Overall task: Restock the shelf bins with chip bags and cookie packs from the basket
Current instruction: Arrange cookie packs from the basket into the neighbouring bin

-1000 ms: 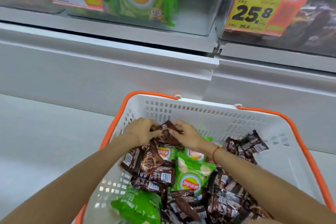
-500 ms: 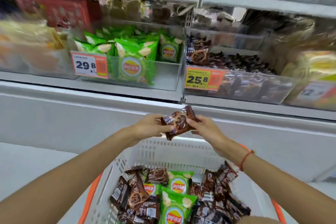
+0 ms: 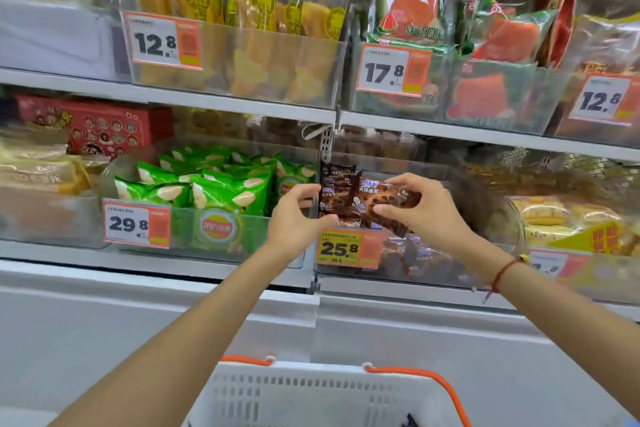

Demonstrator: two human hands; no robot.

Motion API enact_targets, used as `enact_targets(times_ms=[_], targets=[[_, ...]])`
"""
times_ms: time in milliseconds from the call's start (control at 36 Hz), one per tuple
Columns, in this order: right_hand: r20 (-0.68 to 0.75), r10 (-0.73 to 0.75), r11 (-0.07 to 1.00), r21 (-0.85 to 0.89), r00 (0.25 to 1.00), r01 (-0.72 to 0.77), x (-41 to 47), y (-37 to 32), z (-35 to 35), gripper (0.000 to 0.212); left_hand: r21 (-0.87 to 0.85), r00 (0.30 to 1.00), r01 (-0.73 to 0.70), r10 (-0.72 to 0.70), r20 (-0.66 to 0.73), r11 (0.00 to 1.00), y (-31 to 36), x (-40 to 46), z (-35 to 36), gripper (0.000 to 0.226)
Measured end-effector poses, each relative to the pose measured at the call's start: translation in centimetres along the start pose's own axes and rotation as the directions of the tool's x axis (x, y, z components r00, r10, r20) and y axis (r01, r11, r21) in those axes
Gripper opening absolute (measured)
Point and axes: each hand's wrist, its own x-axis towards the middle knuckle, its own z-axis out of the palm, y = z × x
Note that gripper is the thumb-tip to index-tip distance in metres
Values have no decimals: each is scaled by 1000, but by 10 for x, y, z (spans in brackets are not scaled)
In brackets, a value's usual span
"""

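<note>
Brown cookie packs (image 3: pixel 360 199) are held up between both hands at the front of the clear cookie bin (image 3: pixel 433 263) tagged 25.8. My left hand (image 3: pixel 294 218) pinches their left edge with thumb and fingers. My right hand (image 3: pixel 426 208) grips the right end of a pack. Left of that bin stands the chip bin (image 3: pixel 221 236) tagged 29.8, full of green chip bags (image 3: pixel 221 191). The white basket (image 3: pixel 311 392) with orange handles shows its far rim at the bottom; its contents are out of view.
The shelf above carries bins of yellow snack packs (image 3: pixel 242 10) and red-and-green packs (image 3: pixel 485 31). A red box (image 3: pixel 97 125) and yellow bread packs (image 3: pixel 38 170) lie to the left, more bread (image 3: pixel 568 218) to the right. A white shelf base (image 3: pixel 311 322) runs below the bins.
Both hands lifted cookie packs out of the basket and carried them up to the front of the cookie bin. The view rose from the basket to the shelves.
</note>
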Motion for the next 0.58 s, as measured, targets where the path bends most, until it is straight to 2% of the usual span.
enact_targets(times_ms=[56,139,306,417,500,583], targets=[[-27,1,999,-54,1000,-3,17,5,2,34,131,997,7,2,-71,991,-10,6,5,52],[6,-10,986,-165,1000,10,40,10,17,35,290,990,-2,43,-134,957,-19,12,7,43],[77,-44,956,-287,996,64,62,20,66,35,414,988,-113,147,-50,903,-25,22,-6,46],[80,-127,880,-451,989,149,69,26,87,32,426,979,-177,205,-19,887,-28,26,-10,49],[174,-242,736,-608,955,298,79,24,79,39,351,978,-203,203,39,914,-33,26,-13,52],[227,-275,710,-607,934,357,87,22,75,42,295,978,-210,201,60,932,-37,23,-17,55]])
